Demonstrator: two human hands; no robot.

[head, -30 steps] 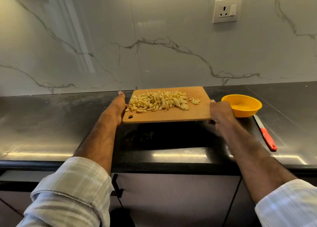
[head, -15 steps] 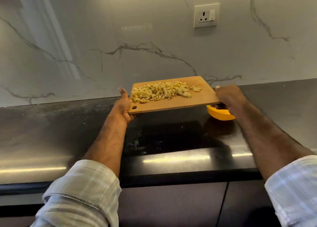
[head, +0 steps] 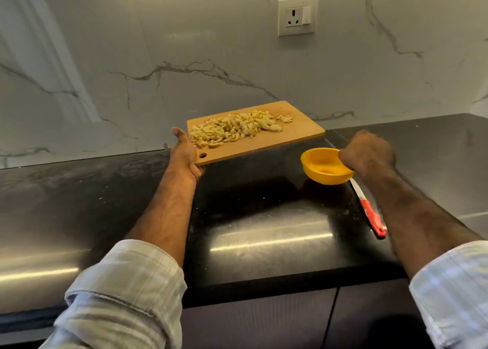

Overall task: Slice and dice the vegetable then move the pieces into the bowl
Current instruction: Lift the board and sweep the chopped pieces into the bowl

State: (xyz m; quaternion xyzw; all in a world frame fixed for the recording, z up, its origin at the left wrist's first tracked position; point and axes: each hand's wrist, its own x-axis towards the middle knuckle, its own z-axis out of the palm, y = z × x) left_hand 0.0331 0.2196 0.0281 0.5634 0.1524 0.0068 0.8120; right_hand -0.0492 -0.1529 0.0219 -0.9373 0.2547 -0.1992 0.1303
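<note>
Cutting board above tabletop, left hand at its left end. Diced pieces piled on board. Bowl right of board, right hand at bowl's right rim. Knife on tabletop, just right of bowl. Socket on wall behind.

Right hand covers the bowl rim's right side; its fingers unseen, grip unclear. Knife blade tip hidden behind the bowl. Left hand fingers hidden under the cutting board
</note>
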